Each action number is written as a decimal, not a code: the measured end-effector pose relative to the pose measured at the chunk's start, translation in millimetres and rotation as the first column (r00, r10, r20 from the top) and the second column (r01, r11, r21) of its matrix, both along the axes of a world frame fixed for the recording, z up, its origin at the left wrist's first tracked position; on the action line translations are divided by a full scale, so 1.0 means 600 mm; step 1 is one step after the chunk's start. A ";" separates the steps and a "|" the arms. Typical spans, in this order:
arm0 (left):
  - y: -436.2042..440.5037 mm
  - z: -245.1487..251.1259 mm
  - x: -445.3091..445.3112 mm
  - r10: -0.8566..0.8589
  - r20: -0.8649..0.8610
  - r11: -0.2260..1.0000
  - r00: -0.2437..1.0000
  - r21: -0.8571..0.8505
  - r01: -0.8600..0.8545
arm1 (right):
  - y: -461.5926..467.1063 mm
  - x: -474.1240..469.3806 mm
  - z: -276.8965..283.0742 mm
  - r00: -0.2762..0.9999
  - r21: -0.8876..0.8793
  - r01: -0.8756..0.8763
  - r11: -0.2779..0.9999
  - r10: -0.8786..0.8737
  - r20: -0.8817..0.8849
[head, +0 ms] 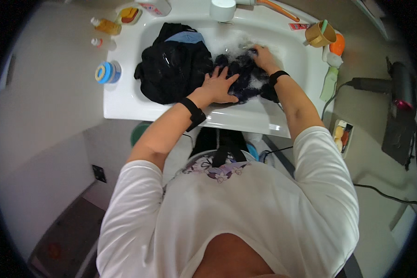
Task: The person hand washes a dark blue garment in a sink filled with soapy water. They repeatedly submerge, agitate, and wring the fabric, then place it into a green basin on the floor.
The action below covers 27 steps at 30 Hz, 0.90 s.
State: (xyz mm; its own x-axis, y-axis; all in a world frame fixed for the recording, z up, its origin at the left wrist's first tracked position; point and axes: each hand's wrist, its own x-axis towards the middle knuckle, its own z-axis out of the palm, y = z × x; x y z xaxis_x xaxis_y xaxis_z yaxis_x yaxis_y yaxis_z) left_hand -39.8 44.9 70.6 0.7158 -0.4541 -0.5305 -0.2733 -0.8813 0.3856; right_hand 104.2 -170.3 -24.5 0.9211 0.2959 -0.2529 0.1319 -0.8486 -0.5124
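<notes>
A white sink (299, 66) lies before me with wet dark cloth and soapy water in it. My left hand (219, 85), fingers spread, rests flat on a dark, sudsy garment (241, 78) in the right half of the basin. At that garment's upper right edge is my right hand (264, 59), its fingers bent and partly hidden in the suds, so its hold cannot be told. A large bundle of black clothing (173, 69) with a light blue patch (186, 37) fills the basin's left part, left of my left hand.
A jar with a blue lid (106, 73) and small bottles (109, 27) stand on the left rim. At the right rim are a tan cup (318, 35), a red tube (299, 26) and a green bottle (330, 83). A hair dryer (371, 85) hangs further right, with a cord.
</notes>
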 end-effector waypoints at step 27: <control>-0.024 -0.094 0.044 -0.166 -0.278 0.982 0.946 -0.129 0.135 | -0.019 -0.123 0.132 0.833 0.261 -0.510 0.820 0.546 -0.089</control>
